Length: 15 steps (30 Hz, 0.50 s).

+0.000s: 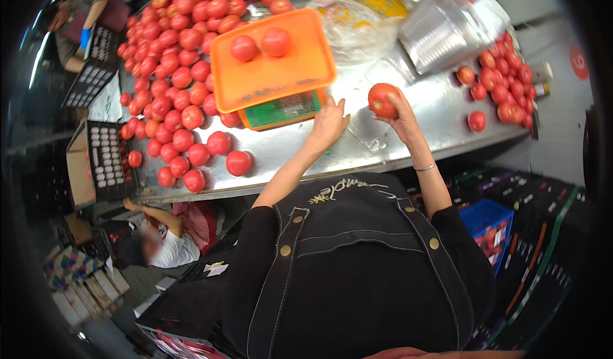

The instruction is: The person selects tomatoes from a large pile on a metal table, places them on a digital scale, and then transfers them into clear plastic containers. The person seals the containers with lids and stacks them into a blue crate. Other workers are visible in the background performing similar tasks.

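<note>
My right hand (pixel 403 117) holds a large red tomato (pixel 381 99) above the steel tabletop. My left hand (pixel 329 122) is empty, its fingers apart, beside the front right corner of a weighing scale (pixel 282 111) with a green display panel. Whether it touches the scale is unclear. An orange tray (pixel 273 81) sits on top of the scale, tilted in the view. Two tomatoes, one on the left (pixel 244 48) and one on the right (pixel 276 42), rest in the tray. Something thin and clear, apparently plastic (pixel 368 138), lies between my hands.
A big tomato pile (pixel 177 62) spreads across the left, a smaller one (pixel 507 81) on the right. Stacked clear plastic containers (pixel 443 31) and a clear plastic bag (pixel 359 35) stand behind. Black crates (pixel 106 158) adjoin the left end. Two other people are at left.
</note>
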Each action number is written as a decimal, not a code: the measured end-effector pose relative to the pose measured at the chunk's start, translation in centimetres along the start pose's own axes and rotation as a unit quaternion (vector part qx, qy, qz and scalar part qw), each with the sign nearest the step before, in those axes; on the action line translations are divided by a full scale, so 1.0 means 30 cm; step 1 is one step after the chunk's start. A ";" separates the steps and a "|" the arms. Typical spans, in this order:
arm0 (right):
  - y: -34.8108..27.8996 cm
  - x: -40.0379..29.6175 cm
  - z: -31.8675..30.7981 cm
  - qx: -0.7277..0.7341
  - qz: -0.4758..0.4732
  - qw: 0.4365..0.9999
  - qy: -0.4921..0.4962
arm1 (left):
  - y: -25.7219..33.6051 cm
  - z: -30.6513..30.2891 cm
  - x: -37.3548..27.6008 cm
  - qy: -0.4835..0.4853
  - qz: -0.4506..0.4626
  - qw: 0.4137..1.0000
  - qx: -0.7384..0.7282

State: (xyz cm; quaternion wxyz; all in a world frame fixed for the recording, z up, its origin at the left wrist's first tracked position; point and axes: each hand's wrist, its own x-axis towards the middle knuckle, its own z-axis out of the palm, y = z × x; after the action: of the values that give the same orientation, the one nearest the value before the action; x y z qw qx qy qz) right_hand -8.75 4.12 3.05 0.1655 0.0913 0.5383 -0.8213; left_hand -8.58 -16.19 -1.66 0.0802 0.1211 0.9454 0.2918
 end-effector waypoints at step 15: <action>0.088 -0.089 -0.115 -0.604 -0.126 0.786 -0.047 | -0.161 -0.326 0.013 0.288 0.059 0.955 -0.039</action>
State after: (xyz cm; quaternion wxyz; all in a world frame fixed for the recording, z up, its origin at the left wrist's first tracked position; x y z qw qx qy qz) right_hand -5.39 6.79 0.28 0.1074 -0.1348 0.9226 -0.3450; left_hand -12.02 -25.15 3.55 -0.2082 0.0847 0.9073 0.3553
